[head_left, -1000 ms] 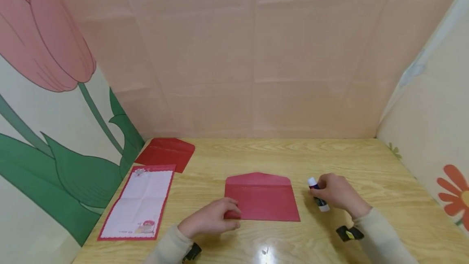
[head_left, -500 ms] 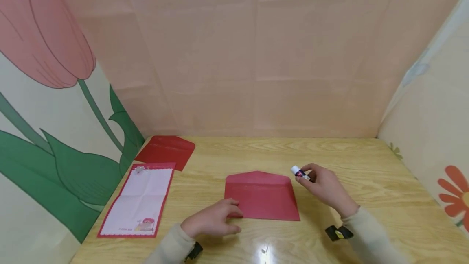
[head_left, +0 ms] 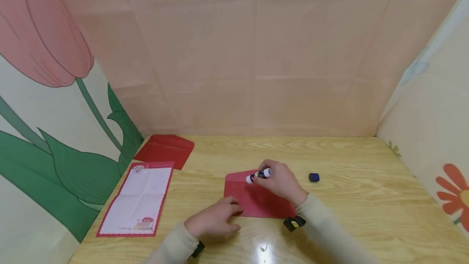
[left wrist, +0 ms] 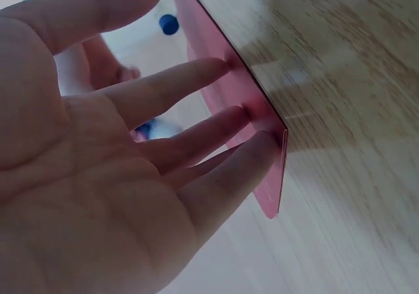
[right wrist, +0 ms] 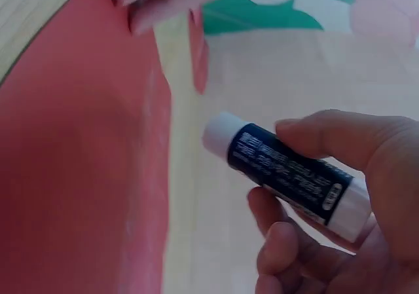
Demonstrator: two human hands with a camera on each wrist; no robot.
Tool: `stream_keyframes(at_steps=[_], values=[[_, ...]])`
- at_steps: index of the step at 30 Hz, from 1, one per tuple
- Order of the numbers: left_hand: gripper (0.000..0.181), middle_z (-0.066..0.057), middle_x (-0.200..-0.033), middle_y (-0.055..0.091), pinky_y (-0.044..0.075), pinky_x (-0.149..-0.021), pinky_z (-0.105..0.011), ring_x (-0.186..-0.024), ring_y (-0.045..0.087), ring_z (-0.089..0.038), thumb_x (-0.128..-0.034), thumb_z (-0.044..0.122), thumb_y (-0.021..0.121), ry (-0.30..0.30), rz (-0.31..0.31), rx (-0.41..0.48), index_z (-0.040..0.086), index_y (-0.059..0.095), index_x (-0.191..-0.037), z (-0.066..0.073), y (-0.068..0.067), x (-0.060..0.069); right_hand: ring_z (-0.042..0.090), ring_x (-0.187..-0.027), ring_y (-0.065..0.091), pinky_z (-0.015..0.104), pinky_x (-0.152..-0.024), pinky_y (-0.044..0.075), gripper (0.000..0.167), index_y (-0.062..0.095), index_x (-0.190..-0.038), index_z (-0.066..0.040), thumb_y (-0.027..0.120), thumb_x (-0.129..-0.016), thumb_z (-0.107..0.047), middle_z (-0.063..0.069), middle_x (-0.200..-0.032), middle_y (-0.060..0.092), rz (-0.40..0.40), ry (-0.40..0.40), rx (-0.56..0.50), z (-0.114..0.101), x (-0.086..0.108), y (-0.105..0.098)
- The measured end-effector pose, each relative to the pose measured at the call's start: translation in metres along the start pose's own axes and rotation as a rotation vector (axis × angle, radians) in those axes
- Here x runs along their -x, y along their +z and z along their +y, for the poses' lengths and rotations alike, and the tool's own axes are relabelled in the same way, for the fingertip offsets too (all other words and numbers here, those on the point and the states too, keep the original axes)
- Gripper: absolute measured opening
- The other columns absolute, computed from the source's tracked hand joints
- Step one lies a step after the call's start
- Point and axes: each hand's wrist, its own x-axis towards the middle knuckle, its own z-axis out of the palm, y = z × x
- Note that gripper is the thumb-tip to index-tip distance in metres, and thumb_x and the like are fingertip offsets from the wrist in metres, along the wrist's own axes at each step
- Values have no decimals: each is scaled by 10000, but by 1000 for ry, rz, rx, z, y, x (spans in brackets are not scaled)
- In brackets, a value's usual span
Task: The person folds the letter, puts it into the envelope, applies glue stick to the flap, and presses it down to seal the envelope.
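Close to the front edge of the wood-grained worktop, the person's left hand has its fingers extended and thumb apart, by the near left corner of a flat, pinkish-red paper envelope. The left wrist view shows the fingertips meeting the paper (and the palm, which the head view hides). That envelope lies midway between the side edges, its flap unfolded toward the back edge.

Along the left edge there's a white, creased paper sheet with a deep pink border; its printed ornaments show in the head view alone.

Above the envelope, the right hand grips a slim, cylindrical glue stick, white at both ends, between thumb and fingers. Only the right wrist view brings out the pale characters on its dark label, and there the white tip is clear of the paper.

A short, dark blue cap lies farther right, well apart from the hand. At the back left corner a deeper red paper envelope is partly covered by the sheet's far end. Behind the back edge hangs a creased, pinkish-beige backdrop.
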Motion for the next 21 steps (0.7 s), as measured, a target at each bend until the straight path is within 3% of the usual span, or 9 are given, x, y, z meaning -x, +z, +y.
stream_keyframes(at_steps=[4,10,15,21], values=[[502,-27,-1359,505,451,-1035,-308,-1231,492,-144,-889,308,706,2,12,-60,129,623,-1351,2,2,2,157,-739,578,289,-652,510,248,651,-920,-188,834,-814,-316,-39,-831,649,-18,-11,-8,-13,-14,28],[473,-10,-1318,513,447,-1023,-283,-1209,486,-130,-865,305,727,12,21,-76,123,654,-1295,3,2,2,104,-681,580,282,-663,534,247,640,-865,-185,830,-809,-331,-81,-771,637,-35,-121,64,-28,-26,58],[460,7,-1288,515,450,-1008,-270,-1188,481,-116,-851,300,735,19,31,-84,110,669,-1264,4,1,2,96,-622,540,277,-599,489,192,608,-782,-183,779,-806,-267,-92,-695,584,-24,-202,112,-36,-32,68],[468,0,-1346,501,440,-1033,-279,-1229,461,-112,-864,298,721,-4,14,-67,113,655,-1289,4,0,1,103,-623,526,273,-593,480,188,600,-768,-183,772,-790,-254,-87,-691,565,-36,-198,110,-36,-36,71]])
